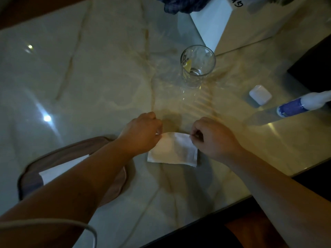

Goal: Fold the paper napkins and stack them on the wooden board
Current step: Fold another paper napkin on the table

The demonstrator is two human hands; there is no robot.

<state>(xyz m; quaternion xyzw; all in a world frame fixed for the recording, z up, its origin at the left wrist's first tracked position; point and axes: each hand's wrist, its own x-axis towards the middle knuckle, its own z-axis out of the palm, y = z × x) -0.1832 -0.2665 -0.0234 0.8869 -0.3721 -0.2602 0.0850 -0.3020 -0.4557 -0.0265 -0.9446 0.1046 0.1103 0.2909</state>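
Left hand (143,133) and right hand (213,138) each pinch the white napkin's (172,151) far corners; no writing on it.

A glossy marble table (89,72) with pale tan veins carries everything. On it lie a white paper napkin (172,151) near the front edge, a wooden board (68,154) to its left, an empty glass (197,66) farther back, a small white case (260,94) and a blue-and-white bottle (300,104) on its side — both at the right — plus a white box (213,24) at the back.
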